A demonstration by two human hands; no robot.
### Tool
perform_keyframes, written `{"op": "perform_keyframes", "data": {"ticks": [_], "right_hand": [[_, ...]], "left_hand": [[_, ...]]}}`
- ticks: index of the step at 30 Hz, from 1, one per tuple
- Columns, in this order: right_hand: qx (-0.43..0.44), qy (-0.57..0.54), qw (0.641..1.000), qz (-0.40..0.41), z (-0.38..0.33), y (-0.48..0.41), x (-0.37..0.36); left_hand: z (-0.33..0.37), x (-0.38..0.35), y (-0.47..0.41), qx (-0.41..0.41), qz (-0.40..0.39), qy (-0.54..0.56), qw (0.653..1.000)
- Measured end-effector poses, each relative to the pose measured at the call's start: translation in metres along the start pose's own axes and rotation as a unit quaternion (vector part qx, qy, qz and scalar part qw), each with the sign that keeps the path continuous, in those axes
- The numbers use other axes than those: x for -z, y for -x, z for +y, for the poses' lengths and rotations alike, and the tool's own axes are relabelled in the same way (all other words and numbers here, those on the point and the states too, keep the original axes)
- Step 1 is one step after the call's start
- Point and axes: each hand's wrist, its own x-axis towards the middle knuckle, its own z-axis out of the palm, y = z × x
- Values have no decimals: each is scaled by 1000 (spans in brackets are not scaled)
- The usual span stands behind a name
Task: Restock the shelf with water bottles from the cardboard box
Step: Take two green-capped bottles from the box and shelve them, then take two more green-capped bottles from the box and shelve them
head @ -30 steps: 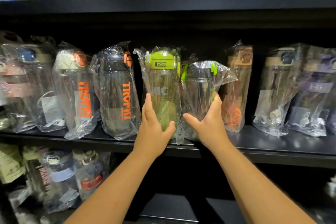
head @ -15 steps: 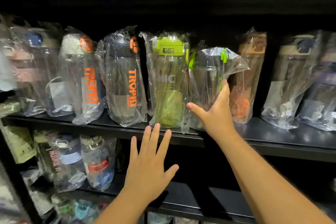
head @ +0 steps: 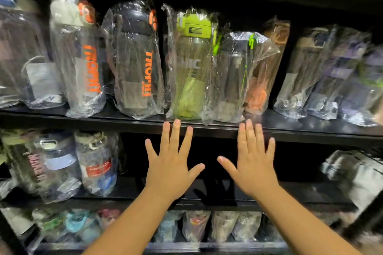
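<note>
Black shelf (head: 83,122), bagged bottles (head: 192,68), splayed left hand (head: 172,170), right hand (head: 255,170).

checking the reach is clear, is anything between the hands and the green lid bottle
Nothing visible does. The left hand and right hand are open at the shelf edge; the green-lid bottle stands at the front, just above the left fingertips.

Bare left hand (head: 172,168), bare right hand (head: 255,168), bare forearms (head: 132,223)
</note>
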Motion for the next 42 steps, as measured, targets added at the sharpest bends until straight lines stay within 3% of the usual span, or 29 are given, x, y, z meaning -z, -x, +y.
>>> {"op": "perform_keyframes", "data": {"ticks": [4, 10, 16, 21, 28, 37, 42], "right_hand": [[-44, 24, 995, -84, 13, 53, -14], [-159, 71, 965, -196, 42, 193, -27], [-307, 86, 894, -316, 53, 361, -3], [-424, 70, 828, -360, 36, 489, 35], [-560, 22, 731, -389, 20, 646, 86], [-692, 18, 642, -330, 33, 844, 173], [-744, 10, 584, -324, 33, 912, 208]], "left_hand": [[2, -24, 27, -27, -17, 27, 999], [18, -83, 108, -91, -152, 74, 981], [78, -95, 186, -215, -273, 96, 933], [141, -82, 250, -335, -328, 85, 879], [251, -58, 349, -465, -329, 85, 817], [417, 18, 501, -588, -346, 115, 722], [473, 47, 563, -641, -357, 88, 673]]}}
